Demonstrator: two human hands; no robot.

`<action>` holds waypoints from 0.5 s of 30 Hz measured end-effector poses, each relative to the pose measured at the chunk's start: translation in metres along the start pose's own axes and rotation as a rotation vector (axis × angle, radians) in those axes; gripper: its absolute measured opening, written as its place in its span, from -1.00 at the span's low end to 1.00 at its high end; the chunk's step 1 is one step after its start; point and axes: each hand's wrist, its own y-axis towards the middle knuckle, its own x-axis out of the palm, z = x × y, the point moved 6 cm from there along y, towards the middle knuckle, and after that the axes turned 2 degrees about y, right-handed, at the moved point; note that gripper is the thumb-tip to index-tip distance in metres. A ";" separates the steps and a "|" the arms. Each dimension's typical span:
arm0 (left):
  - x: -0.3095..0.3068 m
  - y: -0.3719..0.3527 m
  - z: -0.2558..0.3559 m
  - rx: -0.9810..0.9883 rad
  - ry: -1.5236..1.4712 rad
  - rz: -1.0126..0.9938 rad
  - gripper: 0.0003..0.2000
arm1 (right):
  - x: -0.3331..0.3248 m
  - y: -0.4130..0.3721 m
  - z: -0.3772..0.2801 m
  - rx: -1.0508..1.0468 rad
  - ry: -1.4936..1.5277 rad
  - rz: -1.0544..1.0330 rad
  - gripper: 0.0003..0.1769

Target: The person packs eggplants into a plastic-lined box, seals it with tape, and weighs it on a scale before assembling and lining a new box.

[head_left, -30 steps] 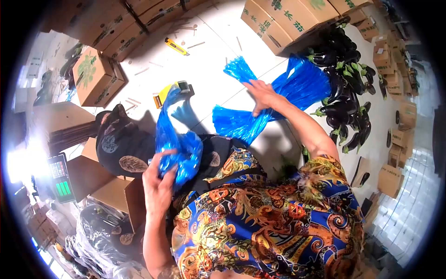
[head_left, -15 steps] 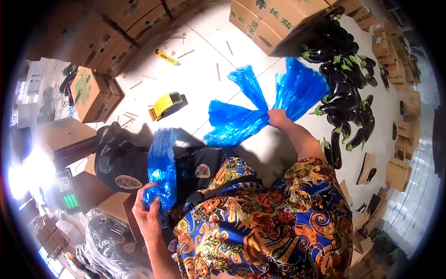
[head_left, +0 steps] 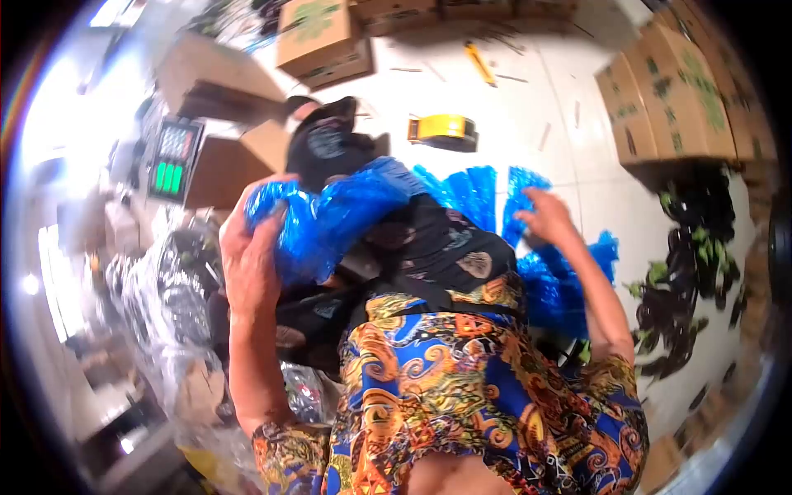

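Note:
My left hand [head_left: 256, 227] is closed around one end of a crinkled blue plastic bag [head_left: 330, 219], which trails over my dark patterned trouser leg. My right hand [head_left: 546, 216] has its fingers apart over more blue plastic [head_left: 561, 285]. Another stretch of blue plastic [head_left: 462, 194] fans out on the floor past my knee. I cannot make out whether these pieces are joined under the right hand.
A yellow tape dispenser [head_left: 444, 130] and yellow cutter [head_left: 480, 64] lie on the pale floor. Cartons [head_left: 668, 95] stand at upper right, with eggplants [head_left: 676, 272] below. A green-lit scale display [head_left: 175, 157] and clear plastic wrapping [head_left: 177, 289] are at left.
My view has swung left, so the floor items appear farther right. The left hand has raised its blue bag, now folded across my leg. My right hand's fingers have loosened from the bunched blue plastic.

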 end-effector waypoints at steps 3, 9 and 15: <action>-0.022 -0.007 0.000 0.034 -0.103 0.059 -0.69 | -0.102 0.022 -0.107 -0.160 0.401 0.083 -0.37; -0.085 -0.034 -0.005 -0.074 -0.297 0.298 -0.56 | -0.105 0.050 -0.304 -0.913 0.120 0.038 -0.26; -0.168 -0.086 -0.026 -0.008 -0.512 0.736 -0.50 | -0.089 0.067 -0.406 -1.095 -0.104 0.179 -0.76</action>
